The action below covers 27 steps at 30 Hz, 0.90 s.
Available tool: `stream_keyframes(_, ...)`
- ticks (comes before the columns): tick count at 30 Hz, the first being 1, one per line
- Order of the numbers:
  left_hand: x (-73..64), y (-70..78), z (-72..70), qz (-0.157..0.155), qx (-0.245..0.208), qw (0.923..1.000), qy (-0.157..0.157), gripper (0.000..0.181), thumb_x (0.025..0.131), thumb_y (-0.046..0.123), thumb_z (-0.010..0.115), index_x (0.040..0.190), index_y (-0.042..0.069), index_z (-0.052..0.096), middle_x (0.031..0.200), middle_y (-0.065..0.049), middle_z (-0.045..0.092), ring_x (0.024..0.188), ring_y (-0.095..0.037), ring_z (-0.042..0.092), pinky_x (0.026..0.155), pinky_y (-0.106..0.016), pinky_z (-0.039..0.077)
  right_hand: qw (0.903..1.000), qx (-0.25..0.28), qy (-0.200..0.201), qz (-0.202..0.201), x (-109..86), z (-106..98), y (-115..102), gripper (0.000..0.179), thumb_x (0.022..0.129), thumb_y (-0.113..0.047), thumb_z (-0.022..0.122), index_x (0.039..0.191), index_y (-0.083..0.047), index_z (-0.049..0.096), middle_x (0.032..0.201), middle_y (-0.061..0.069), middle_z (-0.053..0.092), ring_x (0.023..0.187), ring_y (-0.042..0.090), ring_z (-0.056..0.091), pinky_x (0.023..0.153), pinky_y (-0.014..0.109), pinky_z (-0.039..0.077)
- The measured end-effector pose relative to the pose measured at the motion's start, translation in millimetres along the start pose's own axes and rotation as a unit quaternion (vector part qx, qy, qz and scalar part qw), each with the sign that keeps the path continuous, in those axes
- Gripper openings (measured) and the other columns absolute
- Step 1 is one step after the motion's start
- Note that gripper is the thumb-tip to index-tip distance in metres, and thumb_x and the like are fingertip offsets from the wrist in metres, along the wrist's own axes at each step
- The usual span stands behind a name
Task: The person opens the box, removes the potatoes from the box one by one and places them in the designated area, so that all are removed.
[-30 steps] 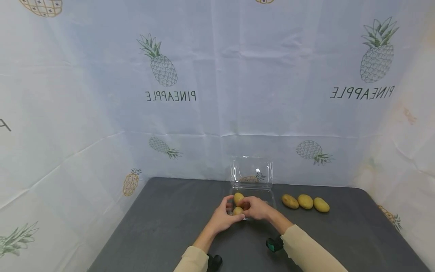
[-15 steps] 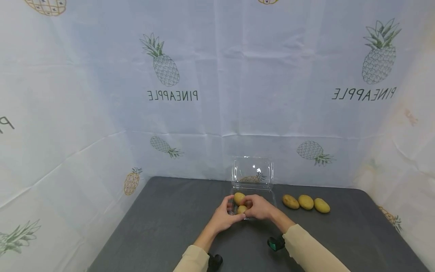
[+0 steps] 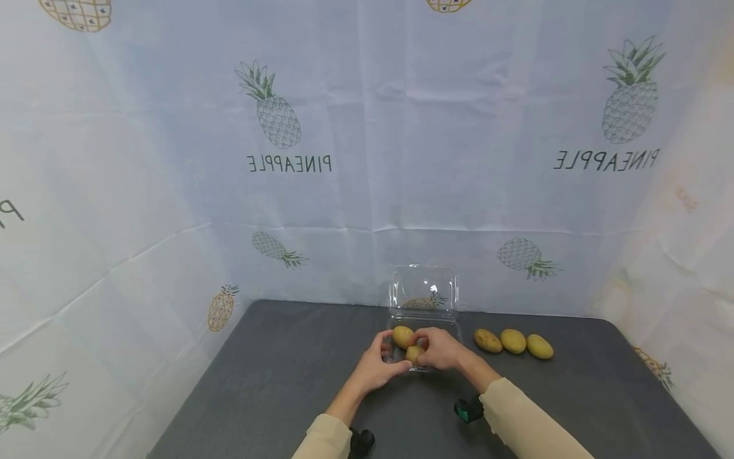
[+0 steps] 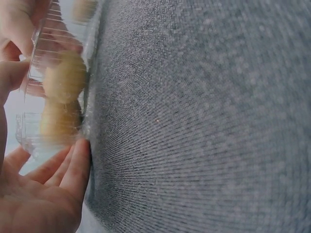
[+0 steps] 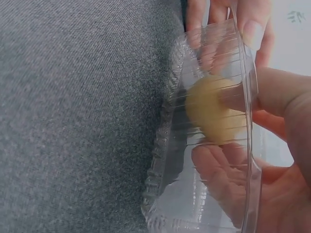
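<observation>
A clear plastic clamshell container (image 3: 457,330) lies on the dark table with its lid (image 3: 425,284) standing up at the back. My left hand (image 3: 371,370) holds its front left corner; in the left wrist view the fingers (image 4: 77,167) lie along the outer side wall. Reaching inside, my right hand (image 3: 441,350) grips a yellow potato (image 3: 414,354) near the front wall, seen blurred through the plastic in the right wrist view. A second potato (image 3: 402,336) lies behind it, toward the container's left side. The right hand hides part of the interior.
Three more potatoes lie in a row right of the container: a browner one (image 3: 487,340), a middle one (image 3: 513,341) and a right one (image 3: 540,346). A pineapple-print cloth (image 3: 355,191) hangs close behind the grey-black table (image 3: 298,363).
Inside the container, my right hand has shifted the front potato to the right along the front wall. The left hand stays at the corner, and the rear potato has hardly moved.
</observation>
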<state>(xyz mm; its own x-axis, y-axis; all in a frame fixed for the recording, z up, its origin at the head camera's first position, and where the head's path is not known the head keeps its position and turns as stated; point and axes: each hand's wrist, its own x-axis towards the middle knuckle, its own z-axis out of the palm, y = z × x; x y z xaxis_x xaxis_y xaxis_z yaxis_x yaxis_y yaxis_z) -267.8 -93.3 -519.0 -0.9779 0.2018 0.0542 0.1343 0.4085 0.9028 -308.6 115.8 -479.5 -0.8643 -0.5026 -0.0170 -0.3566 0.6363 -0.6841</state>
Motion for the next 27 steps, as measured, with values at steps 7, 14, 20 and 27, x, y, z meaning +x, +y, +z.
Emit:
stream_keyframes(7,1.4,-1.4,1.3,-0.002,0.000,1.0000,-0.001,0.083,0.086,0.032,0.082,0.153,0.009,0.039,0.134,-0.021,0.056,0.125,-0.039,0.056,0.094,-0.056,0.051,0.9998,-0.007,0.017,0.006,-3.8,-2.6,0.9,0.037,0.074,-0.002,0.078,0.110,-0.007,0.070,0.094,0.006,0.067,0.078,0.017,0.060,0.067,0.036,0.051)
stream_keyframes(14,1.7,-2.5,0.8,-0.008,0.002,1.0000,-0.003,0.084,0.086,0.034,0.082,0.153,0.010,0.038,0.136,-0.022,0.055,0.126,-0.040,0.055,0.094,-0.058,0.050,0.9991,-0.026,0.027,-0.021,-12.1,-11.7,0.4,0.036,0.078,-0.007,0.077,0.113,-0.009,0.071,0.098,0.005,0.067,0.084,0.017,0.062,0.072,0.041,0.053)
stream_keyframes(20,2.5,-3.3,1.4,-0.009,0.004,1.0000,-0.001,0.084,0.086,0.034,0.082,0.153,0.010,0.038,0.136,-0.022,0.055,0.126,-0.040,0.055,0.093,-0.058,0.050,0.9987,-0.015,0.037,-0.033,-23.0,-22.5,-2.0,0.032,0.081,-0.009,0.076,0.112,-0.012,0.071,0.097,0.002,0.065,0.082,0.016,0.060,0.070,0.037,0.050)
stream_keyframes(27,3.6,-5.6,1.5,-0.004,0.005,1.0000,0.001,0.085,0.085,0.035,0.083,0.153,0.010,0.039,0.135,-0.022,0.057,0.125,-0.038,0.056,0.094,-0.056,0.050,0.9969,0.022,0.058,-0.049,-37.8,-32.9,-0.4,0.032,0.084,-0.007,0.073,0.115,-0.012,0.069,0.098,0.003,0.062,0.078,0.019,0.058,0.065,0.035,0.048)
